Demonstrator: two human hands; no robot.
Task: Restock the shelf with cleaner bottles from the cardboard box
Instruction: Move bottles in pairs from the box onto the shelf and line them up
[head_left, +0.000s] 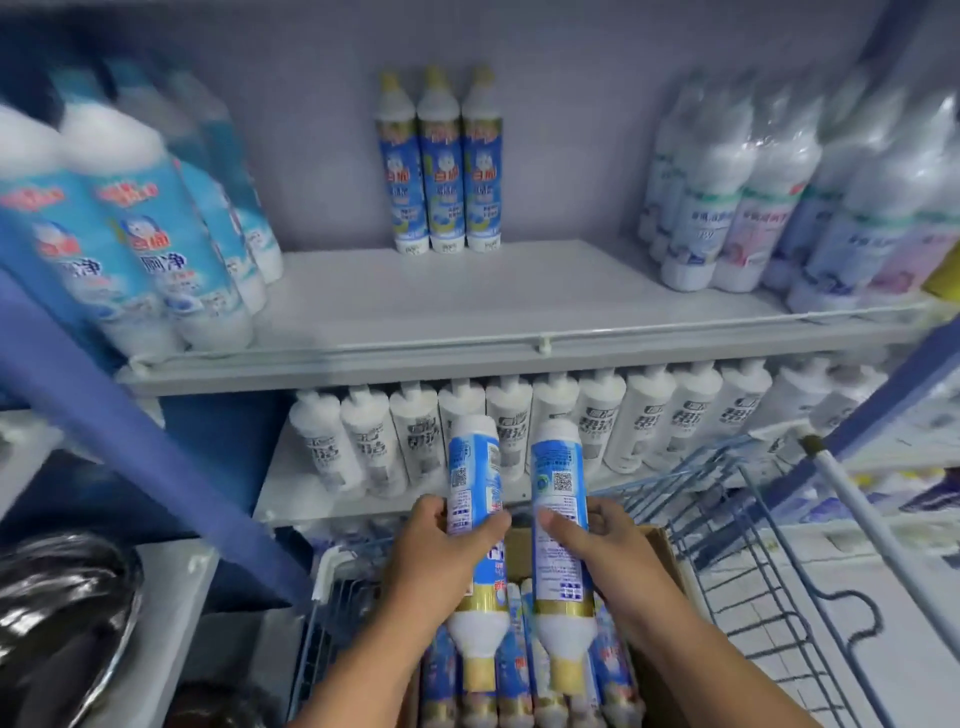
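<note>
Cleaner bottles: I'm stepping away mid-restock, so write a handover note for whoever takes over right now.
Left hand grips one cleaner bottle, cap toward the body.
Right hand grips a second bottle, same way.
Both are lifted above the cardboard box; more bottles lie inside.
Done: three bottles stand at the back of the upper shelf.
Left: shelve these two, then the rest.

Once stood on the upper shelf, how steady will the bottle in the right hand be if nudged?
Probably tippy: the bottle in the right hand is tall and narrow, like the three standing bottles on the shelf. Its round body would likely roll if knocked over. The glossy label may feel slick.
</note>
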